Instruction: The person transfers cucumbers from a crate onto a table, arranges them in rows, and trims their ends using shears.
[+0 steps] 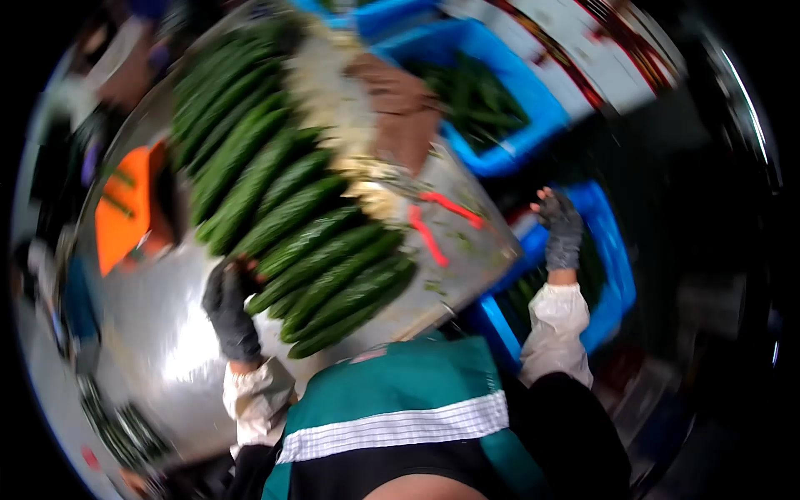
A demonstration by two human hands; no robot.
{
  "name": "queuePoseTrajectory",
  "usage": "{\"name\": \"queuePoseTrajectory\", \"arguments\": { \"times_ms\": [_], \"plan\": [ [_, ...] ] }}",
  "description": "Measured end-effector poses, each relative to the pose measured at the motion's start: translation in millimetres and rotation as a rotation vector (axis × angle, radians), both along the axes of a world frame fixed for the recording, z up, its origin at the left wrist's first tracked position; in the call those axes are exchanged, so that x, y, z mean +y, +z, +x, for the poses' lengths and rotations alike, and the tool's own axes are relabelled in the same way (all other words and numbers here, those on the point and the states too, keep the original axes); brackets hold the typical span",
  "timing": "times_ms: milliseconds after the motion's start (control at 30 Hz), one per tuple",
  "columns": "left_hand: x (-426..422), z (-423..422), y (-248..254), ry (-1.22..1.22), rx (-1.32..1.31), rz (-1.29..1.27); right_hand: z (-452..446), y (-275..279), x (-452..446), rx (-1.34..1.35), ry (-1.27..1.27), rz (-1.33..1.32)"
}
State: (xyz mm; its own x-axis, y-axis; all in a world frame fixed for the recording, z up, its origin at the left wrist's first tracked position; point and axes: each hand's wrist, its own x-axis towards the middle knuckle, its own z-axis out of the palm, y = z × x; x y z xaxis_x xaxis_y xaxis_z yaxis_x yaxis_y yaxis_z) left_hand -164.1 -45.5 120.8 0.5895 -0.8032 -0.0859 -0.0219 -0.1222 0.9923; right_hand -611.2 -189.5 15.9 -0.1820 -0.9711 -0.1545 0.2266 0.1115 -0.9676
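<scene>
Position references are clock directions in the head view. The row of cucumbers (293, 183) lies side by side on the metal desk (158, 329), from 11 o'clock down toward the centre, with pale yellow matter along its upper-right ends. The left hand (232, 308), in a dark glove, is at 8 o'clock, fingers curled at the near ends of the cucumbers; blur prevents telling whether it grips one. The right hand (560, 225), also gloved, is at 3 o'clock above the lower blue crate (615, 250), partly open with fingers slightly bent and no item visible in it. Red-handled scissors (451, 209) rest near the centre. A brown cloth (402, 112) lies at 12 o'clock, beside the upper blue crate (546, 121) at 1 o'clock, which holds green produce. An orange container (125, 218) stands at 9 o'clock.
</scene>
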Motion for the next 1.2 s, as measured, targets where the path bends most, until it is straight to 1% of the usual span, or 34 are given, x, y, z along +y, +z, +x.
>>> {"name": "queuePoseTrajectory", "arguments": {
  "times_ms": [67, 133, 200, 233, 267, 333, 400, 467, 500, 533, 600, 633, 667, 733, 767, 800, 867, 900, 967, 1000, 1067, 1100, 1133, 1200],
  "plan": [
    [-1.5, -8.2, -12.1, -0.103, -0.077, -0.015, -34.7, 4.5, 43.0, 0.176, -0.303, 0.094],
    [-4.9, -19.4, -21.8, -0.166, -0.08, 0.021, -74.4, 13.3, 88.3, 0.321, -0.502, 0.149],
    [-12.4, -47.8, -14.4, -0.263, -0.096, 0.027, -118.6, 9.6, 135.1, 0.172, -0.65, 0.121],
    [-15.8, -61.0, 2.1, -0.38, -0.079, 0.033, -129.2, 18.7, 157.2, 0.141, -0.745, 0.149],
    [-19.2, -67.8, 1.5, -0.45, -0.108, 0.027, -139.7, 17.3, 175.6, 0.199, -0.844, 0.219],
    [-21.1, -99.9, 12.7, -0.453, -0.138, 0.067, -166.1, -3.5, 216.0, 0.13, -0.955, 0.286],
    [-24.7, -126.7, 21.6, -0.614, -0.225, 0.038, -173.6, -18.2, 249.7, 0.107, -0.963, 0.27],
    [-29.1, -145.7, 14.1, -0.752, -0.278, 0.005, -171.4, -38.4, 272.7, 0.021, -0.852, 0.126],
    [-25.5, -163.1, 17.2, -0.751, -0.223, 0.007, -167.0, -47.9, 277.1, 0.275, -0.871, 0.284],
    [-24.1, -174.5, 19.1, -0.82, -0.208, 0.006, -164.1, -59.0, 281.2, 0.265, -0.875, 0.291],
    [-21.4, -193.1, 16.2, -0.935, -0.242, 0.033, -155.4, -71.0, 280.5, 0.863, -0.625, 0.284],
    [-20.8, -200.7, 13.1, -0.985, -0.314, 0.023, -149.1, -76.5, 276.3, 0.964, -0.541, 0.318],
    [-14.9, -209.1, 7.9, -0.934, -0.263, 0.031, -137.5, -70.9, 265.1, 1.066, -0.451, 0.35],
    [-14.5, -220.7, 6.0, -1.057, -0.346, 0.038, -121.6, -67.2, 235.4, 1.108, -0.172, 0.483],
    [-13.5, -223.5, 4.4, -1.087, -0.419, 0.047, -111.9, -59.9, 220.2, 1.183, -0.034, 0.488],
    [-12.0, -227.5, 3.5, -1.091, -0.428, 0.065, -102.3, -53.0, 205.1, 1.256, 0.105, 0.492],
    [-10.6, -232.8, 4.7, -1.108, -0.479, 0.073, -86.6, -50.0, 176.2, 1.35, 0.276, 0.451],
    [-9.4, -234.6, 5.5, -1.1, -0.485, 0.078, -82.9, -56.8, 162.5, 1.345, 0.284, 0.444],
    [-7.9, -235.7, 5.3, -1.107, -0.499, 0.089, -78.8, -77.7, 132.1, 1.45, 0.369, 0.325],
    [-6.2, -235.4, 5.5, -1.099, -0.508, 0.092, -78.3, -83.5, 119.5, 1.443, 0.373, 0.315],
    [-0.8, -232.5, 4.4, -1.045, -0.411, 0.101, -78.4, -94.2, 96.4, 1.513, 0.369, 0.347],
    [1.2, -228.6, 3.5, -1.04, -0.42, 0.097, -79.1, -98.0, 85.6, 1.492, 0.385, 0.404],
    [2.9, -225.8, 3.6, -1.037, -0.426, 0.098, -77.8, -101.1, 79.2, 1.488, 0.386, 0.398],
    [2.8, -224.1, 0.9, -1.006, -0.471, 0.113, -75.5, -102.6, 62.1, 1.53, 0.628, 0.582]
  ]
}}
